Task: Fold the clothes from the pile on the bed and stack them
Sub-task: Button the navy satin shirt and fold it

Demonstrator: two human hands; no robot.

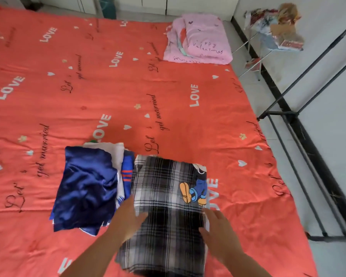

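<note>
Bed with coral-red printed cover (128, 86), lettered "LOVE" in white with dark script and small hearts, fills most of the view; the surface is lightly creased. Black metal tube frame (300, 156) stands on the pale floor along the bed's right side. Black-and-white plaid garment (164, 196) lies on the near part of the bed, folded to a rough rectangle, long axis running away from the person. A cartoon figure in blue and orange shows at its far right corner, a white under-layer shows along the right edge, and the near end is uneven. Just beside it on the left, touching, sits a stack of folded clothes topped by a shiny dark blue satin piece (86, 188), with white and blue-striped layers showing at its right and near edges. Pink folded bedding with dark handwriting print (200, 41) rests at the far right of the bed, well apart from the clothes. Left hand (126, 218) lies flat on the garment's left edge, fingers straight and together, gripping nothing. Right hand (220, 230) rests on the right edge, fingers straight and spread, not closed round the cloth.
</note>
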